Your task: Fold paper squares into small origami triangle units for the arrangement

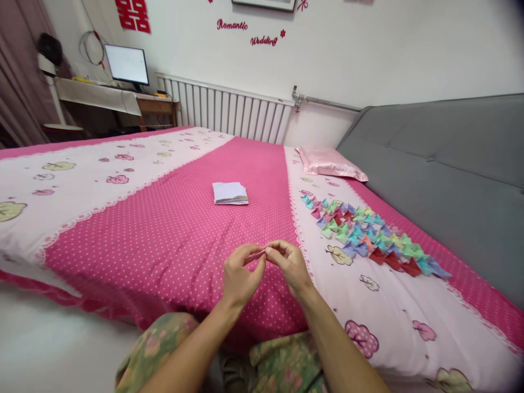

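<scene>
Head view, two-handed grip on thin paper, dotted bedspread

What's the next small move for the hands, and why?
Probably press another crease: left hand and right hand pinch the pink paper between fingertips, and it looks thin and flat, unlike the peaked paper shapes on the bed.

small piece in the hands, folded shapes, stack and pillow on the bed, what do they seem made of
Small piece: perhaps paper, thin with a straight edge, but the fingers hide most of it.
Folded shapes: likely matte paper, given sharp creases and points.
Stack: probably matte paper sheets, from its layered edges.
Pillow: satin-like cloth, it seems, by its sheen.
</scene>
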Available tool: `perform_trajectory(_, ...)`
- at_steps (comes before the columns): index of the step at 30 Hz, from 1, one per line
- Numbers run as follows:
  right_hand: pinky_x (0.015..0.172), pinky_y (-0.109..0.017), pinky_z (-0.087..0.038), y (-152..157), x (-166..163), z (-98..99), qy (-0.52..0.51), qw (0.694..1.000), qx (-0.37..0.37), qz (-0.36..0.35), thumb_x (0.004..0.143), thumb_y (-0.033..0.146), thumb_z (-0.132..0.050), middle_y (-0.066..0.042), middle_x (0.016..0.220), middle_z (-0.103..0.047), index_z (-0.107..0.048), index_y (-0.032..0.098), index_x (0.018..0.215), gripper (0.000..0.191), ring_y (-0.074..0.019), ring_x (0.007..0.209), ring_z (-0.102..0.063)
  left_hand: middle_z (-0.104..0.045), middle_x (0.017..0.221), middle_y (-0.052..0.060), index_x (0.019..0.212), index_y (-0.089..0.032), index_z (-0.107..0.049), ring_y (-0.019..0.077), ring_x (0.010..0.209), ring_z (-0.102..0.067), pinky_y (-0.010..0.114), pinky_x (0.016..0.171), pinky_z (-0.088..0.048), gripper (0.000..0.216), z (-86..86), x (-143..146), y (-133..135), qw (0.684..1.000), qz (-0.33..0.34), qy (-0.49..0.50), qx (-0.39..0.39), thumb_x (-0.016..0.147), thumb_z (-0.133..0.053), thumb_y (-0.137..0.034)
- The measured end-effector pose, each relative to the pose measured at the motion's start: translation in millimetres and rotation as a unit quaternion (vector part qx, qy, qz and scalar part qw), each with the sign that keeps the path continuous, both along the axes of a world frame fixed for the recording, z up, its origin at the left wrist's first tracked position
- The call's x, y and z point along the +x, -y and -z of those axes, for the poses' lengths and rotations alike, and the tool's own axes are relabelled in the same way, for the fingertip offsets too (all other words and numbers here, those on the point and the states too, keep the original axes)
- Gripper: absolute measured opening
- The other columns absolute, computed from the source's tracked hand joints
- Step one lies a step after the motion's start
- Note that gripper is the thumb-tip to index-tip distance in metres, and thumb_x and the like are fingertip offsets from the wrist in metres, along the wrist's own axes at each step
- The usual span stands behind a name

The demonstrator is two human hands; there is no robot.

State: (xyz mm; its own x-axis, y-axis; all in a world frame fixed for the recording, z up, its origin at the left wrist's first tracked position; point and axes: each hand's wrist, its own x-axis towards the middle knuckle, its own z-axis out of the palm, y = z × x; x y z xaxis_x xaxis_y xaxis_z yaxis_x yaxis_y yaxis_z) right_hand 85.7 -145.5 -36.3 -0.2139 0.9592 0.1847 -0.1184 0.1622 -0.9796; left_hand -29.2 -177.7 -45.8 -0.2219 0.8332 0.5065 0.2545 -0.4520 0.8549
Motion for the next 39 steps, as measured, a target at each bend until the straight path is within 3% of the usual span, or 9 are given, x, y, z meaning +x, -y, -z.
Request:
perform_trajectory(8,0.069,-0.029,-0.047,0.6,-0.6,-0.6,0.036,0.999,0.021,-0.004,0.071,0.022,-0.059,-0.004,0.073,-0.063,-0.061,0.014,0.076,0.010,-0.0158,0.071,-0.059,-0.062,0.086,0.004,0.084,-0.016,-0.062,0.0124,0.078,-0.059,0.027,0.072,-0.054,0.015,0.7,-1.3,0.4,0.999,-0.022,-0.038,0.014,0.071,-0.055,-0.016)
perform_trajectory(26,0.064,-0.027,-0.050,2.6,-1.2,-3.9,0.097,0.994,0.043,0.020,0.067,0.021,-0.057,-0.005,0.072,-0.065,-0.061,0.013,0.073,0.010,-0.0166,0.067,-0.061,-0.057,0.086,0.005,0.071,-0.016,-0.053,0.0136,0.081,-0.057,0.025,0.065,-0.053,0.005,-1.6,-3.1,1.1,0.998,-0.009,-0.049,-0.035,0.068,-0.051,-0.013)
perform_trajectory(30,0.064,-0.029,-0.050,1.5,-0.4,-1.6,0.094,0.994,0.036,0.042,0.069,0.023,-0.057,-0.006,0.071,-0.064,-0.061,0.012,0.072,0.012,-0.0167,0.066,-0.061,-0.057,0.091,0.006,0.071,-0.016,-0.053,0.0150,0.086,-0.057,0.027,0.068,-0.053,0.005,-2.3,-2.9,1.0,0.998,0.006,-0.005,-0.054,0.067,-0.052,-0.013)
perform_trajectory(39,0.062,-0.028,-0.050,1.1,0.0,-3.2,-0.017,0.997,-0.060,0.043,0.069,0.024,-0.053,-0.003,0.065,-0.063,-0.060,0.013,0.072,0.013,-0.0139,0.060,-0.061,-0.051,0.111,0.011,0.077,-0.015,-0.052,0.0206,0.103,-0.052,0.032,0.078,-0.050,0.008,-3.7,-3.2,-3.7,0.986,0.052,0.139,-0.079,0.071,-0.051,-0.020)
